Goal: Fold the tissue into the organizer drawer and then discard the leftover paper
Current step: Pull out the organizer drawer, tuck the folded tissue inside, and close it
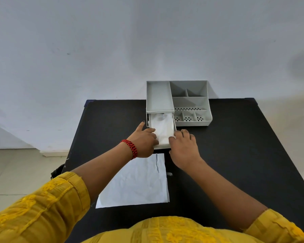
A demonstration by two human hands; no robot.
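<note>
A grey plastic organizer (190,102) stands at the far edge of the black table (235,146). Its lower-left drawer (162,146) is pulled out toward me, and white tissue (162,127) lies inside it. My left hand (144,142) rests on the drawer's left front corner, fingers curled over the rim onto the tissue, index finger pointing along the drawer's side. At the right front corner my right hand (183,148) has its fingertips on the rim and the tissue's edge. A creased white sheet of paper (139,181) lies flat on the table just in front of the drawer.
The organizer's top has an empty left tray (159,95) and several small compartments with perforated floors on the right. A pale wall rises right behind the table. Tiled floor shows to the left. A small white scrap (169,174) lies beside the paper's right edge.
</note>
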